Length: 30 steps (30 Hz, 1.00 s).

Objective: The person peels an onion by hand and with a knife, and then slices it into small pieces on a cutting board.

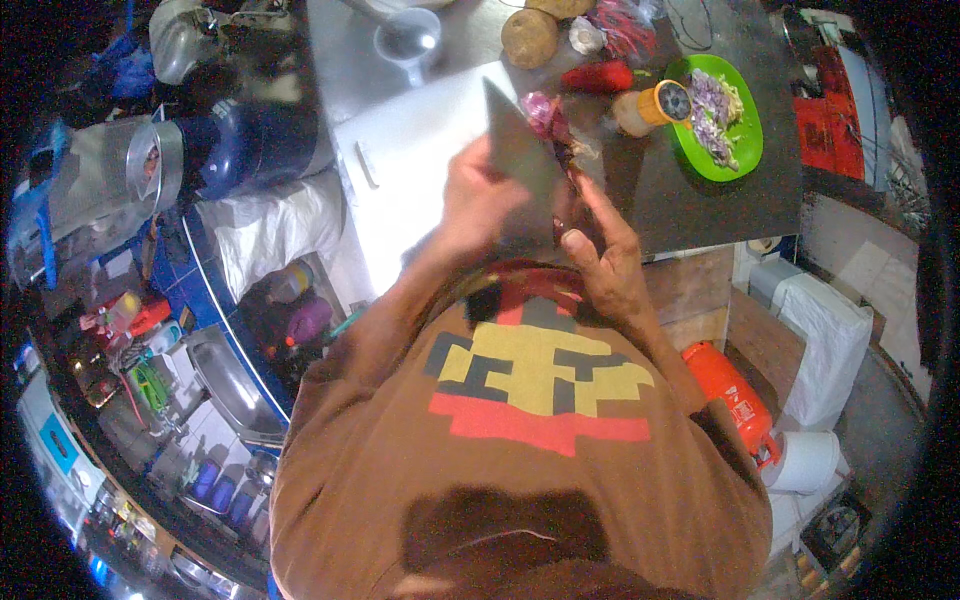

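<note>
A broad, dark knife blade [525,161] is tilted between my hands, its tip over the white cutting board [420,142]. My right hand [615,247] is around what appears to be its handle, thumb and fingers on either side; the handle is mostly hidden. My left hand [480,195], blurred and curled, is against the blade's left side over the board; whether it holds anything is unclear. A peeled-looking red onion [541,112] lies right of the blade, with papery onion skins [583,150] beside it. A red pepper [598,76] is farther back.
At the right, a green plate [742,161] holds chopped purple and pale pieces, beside an orange-lidded jar [652,109]. Potatoes [529,37], garlic [586,35] and a white strainer or cup [407,37] stand at the back. The steel table's edge [720,244] is near my right forearm.
</note>
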Each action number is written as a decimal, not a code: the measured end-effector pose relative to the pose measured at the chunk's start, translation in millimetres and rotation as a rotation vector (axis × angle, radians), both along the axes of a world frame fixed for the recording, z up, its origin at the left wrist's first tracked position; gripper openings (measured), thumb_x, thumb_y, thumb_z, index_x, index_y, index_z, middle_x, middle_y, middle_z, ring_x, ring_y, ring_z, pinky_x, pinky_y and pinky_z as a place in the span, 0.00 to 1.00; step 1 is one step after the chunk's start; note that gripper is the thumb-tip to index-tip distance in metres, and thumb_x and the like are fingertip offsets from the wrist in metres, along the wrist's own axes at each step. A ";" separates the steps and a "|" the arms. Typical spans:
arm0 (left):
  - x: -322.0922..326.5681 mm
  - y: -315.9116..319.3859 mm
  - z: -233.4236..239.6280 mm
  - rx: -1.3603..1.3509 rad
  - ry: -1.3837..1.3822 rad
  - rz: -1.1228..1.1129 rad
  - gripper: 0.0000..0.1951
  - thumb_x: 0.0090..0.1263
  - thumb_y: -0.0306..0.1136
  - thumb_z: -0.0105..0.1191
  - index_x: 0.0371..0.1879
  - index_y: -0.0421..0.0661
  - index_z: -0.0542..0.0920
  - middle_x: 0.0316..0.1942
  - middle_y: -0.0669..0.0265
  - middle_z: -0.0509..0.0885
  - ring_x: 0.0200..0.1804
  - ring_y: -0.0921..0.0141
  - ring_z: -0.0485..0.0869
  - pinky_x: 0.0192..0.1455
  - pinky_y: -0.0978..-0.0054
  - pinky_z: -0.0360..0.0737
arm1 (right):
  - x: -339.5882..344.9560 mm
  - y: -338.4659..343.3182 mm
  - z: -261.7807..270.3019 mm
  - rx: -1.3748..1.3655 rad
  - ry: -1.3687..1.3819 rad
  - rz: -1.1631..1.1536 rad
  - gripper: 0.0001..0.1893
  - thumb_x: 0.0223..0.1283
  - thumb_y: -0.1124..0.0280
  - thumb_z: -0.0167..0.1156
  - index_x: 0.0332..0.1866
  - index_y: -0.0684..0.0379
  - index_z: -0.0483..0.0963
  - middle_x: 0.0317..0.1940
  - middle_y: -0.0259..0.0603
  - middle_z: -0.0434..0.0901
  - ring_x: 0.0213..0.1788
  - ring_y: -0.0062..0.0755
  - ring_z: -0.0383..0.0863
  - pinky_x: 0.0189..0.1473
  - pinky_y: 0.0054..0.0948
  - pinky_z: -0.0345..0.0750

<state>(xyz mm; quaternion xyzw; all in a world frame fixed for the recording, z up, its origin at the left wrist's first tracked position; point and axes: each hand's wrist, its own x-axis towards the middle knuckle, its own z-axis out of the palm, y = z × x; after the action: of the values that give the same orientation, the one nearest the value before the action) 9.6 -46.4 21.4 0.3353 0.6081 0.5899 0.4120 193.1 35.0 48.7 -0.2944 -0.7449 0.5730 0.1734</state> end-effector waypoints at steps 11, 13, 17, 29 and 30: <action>0.8 1.6 -10.4 -0.005 -0.357 0.049 0.21 0.59 0.19 0.67 0.52 0.43 0.80 0.49 0.68 0.81 0.50 0.77 0.81 0.50 0.76 0.82 | 0.7 -2.6 4.7 -0.178 0.021 -0.040 0.42 0.69 0.48 0.59 0.76 0.70 0.58 0.71 0.58 0.69 0.74 0.47 0.68 0.74 0.38 0.63; 0.2 0.9 -14.4 0.047 -0.287 0.049 0.21 0.59 0.20 0.68 0.52 0.45 0.80 0.49 0.68 0.80 0.49 0.78 0.81 0.48 0.78 0.81 | -1.4 -3.3 10.9 -0.220 0.007 -0.030 0.41 0.69 0.49 0.59 0.76 0.70 0.58 0.71 0.58 0.69 0.74 0.46 0.68 0.74 0.37 0.63; 9.9 5.6 -22.3 0.281 -0.094 0.125 0.21 0.59 0.22 0.70 0.53 0.46 0.81 0.50 0.69 0.80 0.49 0.78 0.80 0.46 0.82 0.79 | 0.6 -5.2 8.8 -0.274 -0.008 -0.054 0.41 0.68 0.52 0.60 0.77 0.69 0.57 0.71 0.56 0.69 0.71 0.44 0.69 0.73 0.37 0.64; 8.4 5.4 -0.9 0.177 -0.478 0.116 0.25 0.60 0.17 0.67 0.57 0.44 0.77 0.57 0.65 0.79 0.62 0.69 0.79 0.66 0.67 0.79 | -1.2 -5.8 9.6 -0.292 0.005 -0.059 0.41 0.67 0.52 0.61 0.77 0.67 0.58 0.62 0.51 0.75 0.61 0.38 0.74 0.67 0.34 0.69; 8.6 4.6 -1.8 0.180 -0.425 0.107 0.26 0.60 0.17 0.67 0.58 0.45 0.77 0.58 0.65 0.79 0.62 0.69 0.79 0.67 0.67 0.78 | -1.4 -6.2 10.5 -0.294 -0.002 -0.054 0.41 0.68 0.52 0.60 0.77 0.68 0.58 0.63 0.51 0.74 0.63 0.39 0.74 0.68 0.35 0.68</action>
<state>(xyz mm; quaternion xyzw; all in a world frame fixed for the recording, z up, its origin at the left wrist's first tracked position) 18.2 -41.7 19.6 0.2061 0.4697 0.7201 0.4673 191.7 28.7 59.2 -0.3373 -0.6449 0.6708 0.1429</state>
